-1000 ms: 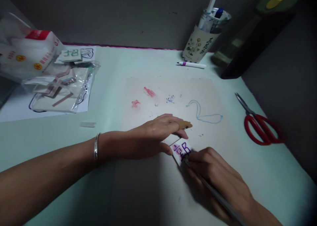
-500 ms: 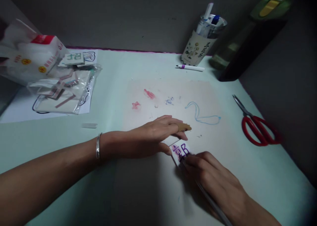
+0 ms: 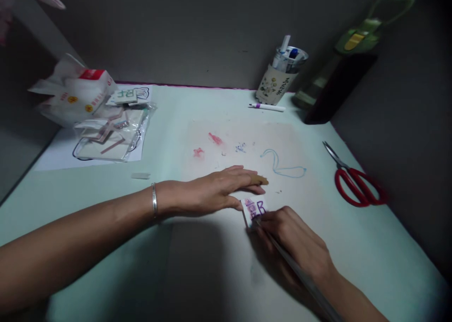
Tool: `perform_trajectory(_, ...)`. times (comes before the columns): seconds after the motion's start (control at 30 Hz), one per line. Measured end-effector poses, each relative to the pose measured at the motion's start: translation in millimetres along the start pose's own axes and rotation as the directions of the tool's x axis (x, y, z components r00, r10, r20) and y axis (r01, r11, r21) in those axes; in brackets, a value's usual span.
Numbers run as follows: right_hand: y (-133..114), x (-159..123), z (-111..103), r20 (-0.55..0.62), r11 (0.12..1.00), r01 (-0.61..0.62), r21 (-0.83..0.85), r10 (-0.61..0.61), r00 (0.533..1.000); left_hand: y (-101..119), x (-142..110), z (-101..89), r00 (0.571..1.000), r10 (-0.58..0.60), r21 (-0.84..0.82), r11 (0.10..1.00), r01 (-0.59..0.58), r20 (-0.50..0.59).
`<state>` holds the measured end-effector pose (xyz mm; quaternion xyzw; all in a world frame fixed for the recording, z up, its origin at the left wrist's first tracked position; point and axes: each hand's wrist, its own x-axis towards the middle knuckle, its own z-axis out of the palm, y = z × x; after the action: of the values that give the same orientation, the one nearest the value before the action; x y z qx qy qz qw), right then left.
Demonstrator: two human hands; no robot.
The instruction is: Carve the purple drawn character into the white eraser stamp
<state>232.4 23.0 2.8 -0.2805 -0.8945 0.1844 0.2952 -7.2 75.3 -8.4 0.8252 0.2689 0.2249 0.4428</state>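
A small white block (image 3: pixel 250 208) with purple characters and a letter B lies on a pale sheet of paper (image 3: pixel 197 246). My left hand (image 3: pixel 215 190) reaches across from the left, fingers stretched out above the block and thumb tip at its left edge. A tan bandage (image 3: pixel 259 179) wraps one fingertip. My right hand (image 3: pixel 296 239) is closed around a slim, long-handled grey carving tool (image 3: pixel 294 265). Its tip is at the block's lower edge, partly hidden by my fingers and blurred.
Red-handled scissors (image 3: pixel 356 185) lie at the right. A capped-off purple marker (image 3: pixel 267 107) lies before a cup of pens (image 3: pixel 275 84), near a tall green-topped bottle (image 3: pixel 339 82). Plastic-bagged white blocks (image 3: pixel 109 138) and a white bag (image 3: pixel 81 96) sit at the left. A small white strip (image 3: pixel 140 175) lies nearby.
The view has shifted, so more of the bottle and bag shows. My right hand and the tool have moved slightly left along the block. My left thumb stays beside it.
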Motion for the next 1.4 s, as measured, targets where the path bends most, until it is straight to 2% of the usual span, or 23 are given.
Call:
perform_trajectory(0.07, -3, 0, 1, -0.037, 1.0, -0.025, 0.009, 0.025, 0.999, 8, -4, 4.8, 0.997, -0.046, 0.075, 0.996, 0.051, -0.069)
perform_trajectory(0.13, -3, -2, -3, -0.039, 0.988, -0.125, 0.091, 0.129, 0.991, 18, -8, 13.9, 0.985, -0.105, 0.166, 0.978, 0.127, -0.135)
perform_trajectory(0.2, 1, -3, -11, -0.04, 0.926, -0.292, 0.239, 0.31, 0.95, 26, -10, 26.5, 0.961, -0.187, 0.199, 0.953, 0.227, -0.201)
perform_trajectory(0.27, 6, -3, -19, -0.049, 0.847, -0.394, 0.357, 0.438, 0.897, 32, -9, 39.7, 0.93, -0.231, 0.208, 0.932, 0.296, -0.287)
perform_trajectory(0.37, 14, -1, -28, -0.052, 0.789, -0.431, 0.438, 0.501, 0.864, 34, -7, 53.3, 0.909, -0.241, 0.18, 0.932, 0.315, -0.341)
perform_trajectory(0.43, 18, 1, -31, -0.039, 0.771, -0.432, 0.467, 0.507, 0.861, 31, -6, 56.0, 0.928, -0.201, 0.135, 0.958, 0.253, -0.313)
perform_trajectory(0.53, 20, 1, -32, 0.026, 0.747, -0.436, 0.502, 0.491, 0.871, 26, -7, 53.3, 0.969, -0.121, 0.084, 0.986, 0.142, -0.214)
perform_trajectory(0.6, 21, 1, -30, 0.085, 0.73, -0.457, 0.508, 0.486, 0.87, 24, -8, 50.4, 0.978, -0.1, 0.06, 0.992, 0.113, -0.184)
perform_trajectory(0.9, 26, -1, -25, 0.179, 0.731, -0.483, 0.482, 0.458, 0.871, 18, -10, 50.9, 0.97, -0.085, 0.068, 0.992, 0.103, -0.226)
perform_trajectory(1.13, 26, -1, -27, 0.183, 0.772, -0.424, 0.473, 0.385, 0.905, 22, -8, 48.3, 0.973, -0.066, 0.07, 0.994, 0.083, -0.22)
perform_trajectory(1.4, 26, -2, -25, 0.207, 0.769, -0.424, 0.479, 0.37, 0.906, 24, -8, 48.0, 0.972, -0.09, 0.084, 0.99, 0.111, -0.215)
